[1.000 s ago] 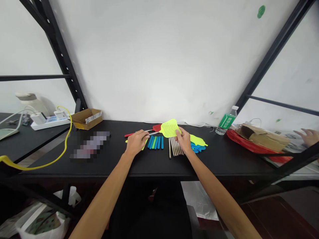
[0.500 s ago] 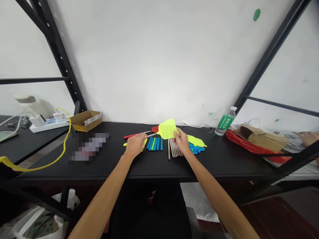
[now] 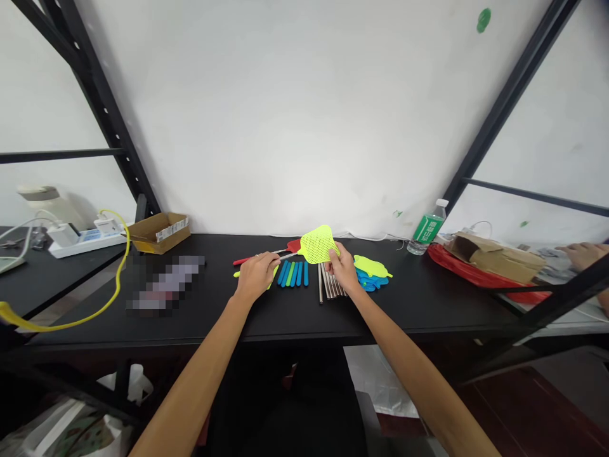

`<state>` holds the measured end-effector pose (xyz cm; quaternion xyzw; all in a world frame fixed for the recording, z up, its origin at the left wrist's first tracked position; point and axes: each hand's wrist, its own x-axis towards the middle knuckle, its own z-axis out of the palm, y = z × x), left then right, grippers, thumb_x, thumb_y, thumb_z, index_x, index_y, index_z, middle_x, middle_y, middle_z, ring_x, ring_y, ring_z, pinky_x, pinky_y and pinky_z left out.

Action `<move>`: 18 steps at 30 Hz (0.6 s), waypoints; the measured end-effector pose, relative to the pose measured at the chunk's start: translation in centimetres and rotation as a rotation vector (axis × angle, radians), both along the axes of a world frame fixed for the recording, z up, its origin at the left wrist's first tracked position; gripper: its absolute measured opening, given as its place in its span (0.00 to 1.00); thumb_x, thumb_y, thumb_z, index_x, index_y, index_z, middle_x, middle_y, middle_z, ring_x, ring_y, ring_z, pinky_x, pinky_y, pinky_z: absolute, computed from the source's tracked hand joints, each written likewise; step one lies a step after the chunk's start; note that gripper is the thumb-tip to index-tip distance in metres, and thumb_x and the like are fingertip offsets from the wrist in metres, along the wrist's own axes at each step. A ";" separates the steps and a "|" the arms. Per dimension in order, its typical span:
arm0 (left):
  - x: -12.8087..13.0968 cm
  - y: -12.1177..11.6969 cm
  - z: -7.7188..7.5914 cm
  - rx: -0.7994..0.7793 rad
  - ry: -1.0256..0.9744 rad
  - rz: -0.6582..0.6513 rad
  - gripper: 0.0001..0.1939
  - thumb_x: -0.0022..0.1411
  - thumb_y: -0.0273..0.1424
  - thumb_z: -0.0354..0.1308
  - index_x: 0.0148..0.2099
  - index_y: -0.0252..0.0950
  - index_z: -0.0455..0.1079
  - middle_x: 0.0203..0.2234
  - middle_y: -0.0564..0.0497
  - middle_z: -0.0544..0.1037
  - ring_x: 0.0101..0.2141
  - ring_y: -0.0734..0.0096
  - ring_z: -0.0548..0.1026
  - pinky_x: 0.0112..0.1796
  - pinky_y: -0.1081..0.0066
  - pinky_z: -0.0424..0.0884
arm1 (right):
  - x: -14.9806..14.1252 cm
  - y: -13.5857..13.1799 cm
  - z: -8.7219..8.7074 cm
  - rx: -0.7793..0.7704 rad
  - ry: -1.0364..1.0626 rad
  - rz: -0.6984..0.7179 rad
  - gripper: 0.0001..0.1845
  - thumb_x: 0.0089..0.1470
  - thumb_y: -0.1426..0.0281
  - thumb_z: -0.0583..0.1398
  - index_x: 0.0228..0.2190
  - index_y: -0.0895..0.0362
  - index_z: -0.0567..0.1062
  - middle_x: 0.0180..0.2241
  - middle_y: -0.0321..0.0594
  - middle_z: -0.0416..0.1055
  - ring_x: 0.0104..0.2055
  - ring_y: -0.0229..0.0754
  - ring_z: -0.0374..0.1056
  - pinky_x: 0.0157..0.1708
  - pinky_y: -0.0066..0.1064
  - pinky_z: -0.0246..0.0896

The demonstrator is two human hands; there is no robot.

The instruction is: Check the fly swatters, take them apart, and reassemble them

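A yellow fly swatter point(image 3: 318, 245) is held above the black table between both hands. My left hand point(image 3: 257, 273) is closed round its metal shaft, near the handle end. My right hand point(image 3: 342, 266) pinches the edge of its perforated head. Behind it lies a red fly swatter point(image 3: 294, 245), partly hidden. Several blue and green handle grips point(image 3: 293, 274) lie in a row between my hands. Beneath my right hand are several metal rods point(image 3: 328, 285), their far ends covered. Just right of that hand sit loose yellow swatter heads point(image 3: 372, 266) on blue swatter heads point(image 3: 372, 282).
An open cardboard box point(image 3: 159, 233) and a power strip point(image 3: 88, 242) with a yellow cable point(image 3: 122, 273) are at the left. To the right stand a water bottle point(image 3: 428, 228) and a red bag with cardboard point(image 3: 495, 260). Another person's hand point(image 3: 587, 256) shows at the far right.
The view has shifted slightly. Both hands keep their hold on the yellow fly swatter, with hardly any other movement.
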<state>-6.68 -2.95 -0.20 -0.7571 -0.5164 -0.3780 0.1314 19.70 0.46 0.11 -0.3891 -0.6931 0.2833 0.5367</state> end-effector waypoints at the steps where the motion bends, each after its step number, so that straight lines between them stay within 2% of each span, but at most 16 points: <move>1: 0.2 -0.1 0.1 -0.003 0.002 -0.002 0.16 0.72 0.37 0.46 0.46 0.38 0.74 0.38 0.49 0.81 0.37 0.65 0.77 0.38 0.69 0.67 | -0.1 0.0 0.0 -0.003 0.054 0.007 0.26 0.64 0.52 0.49 0.52 0.55 0.68 0.19 0.31 0.66 0.17 0.35 0.59 0.19 0.26 0.55; 8: 0.7 -0.5 0.6 -0.047 0.015 0.035 0.16 0.71 0.37 0.48 0.54 0.39 0.70 0.45 0.47 0.79 0.43 0.62 0.76 0.42 0.68 0.67 | 0.4 0.7 -0.2 0.012 0.287 -0.122 0.26 0.64 0.50 0.48 0.49 0.57 0.69 0.16 0.27 0.58 0.17 0.34 0.55 0.18 0.24 0.53; 11: 0.3 -0.5 0.7 -0.065 0.000 0.094 0.14 0.69 0.33 0.49 0.52 0.40 0.70 0.43 0.49 0.79 0.41 0.62 0.76 0.40 0.69 0.66 | 0.7 1.1 -0.3 0.013 0.315 -0.148 0.26 0.63 0.50 0.49 0.49 0.58 0.69 0.16 0.27 0.58 0.17 0.34 0.54 0.18 0.24 0.53; 15: 0.1 -0.6 0.7 -0.106 -0.019 0.189 0.11 0.68 0.33 0.50 0.50 0.42 0.69 0.36 0.51 0.79 0.37 0.62 0.76 0.36 0.69 0.64 | 0.7 1.3 -0.4 -0.014 0.318 -0.180 0.26 0.63 0.52 0.50 0.51 0.58 0.68 0.17 0.28 0.61 0.17 0.34 0.56 0.19 0.24 0.53; 18: 0.0 -0.6 0.8 -0.138 -0.062 0.282 0.10 0.67 0.34 0.51 0.48 0.44 0.69 0.37 0.52 0.79 0.38 0.62 0.76 0.34 0.70 0.63 | 0.6 1.1 -0.3 -0.033 0.310 -0.214 0.28 0.62 0.54 0.52 0.56 0.58 0.63 0.19 0.29 0.65 0.17 0.34 0.57 0.19 0.25 0.54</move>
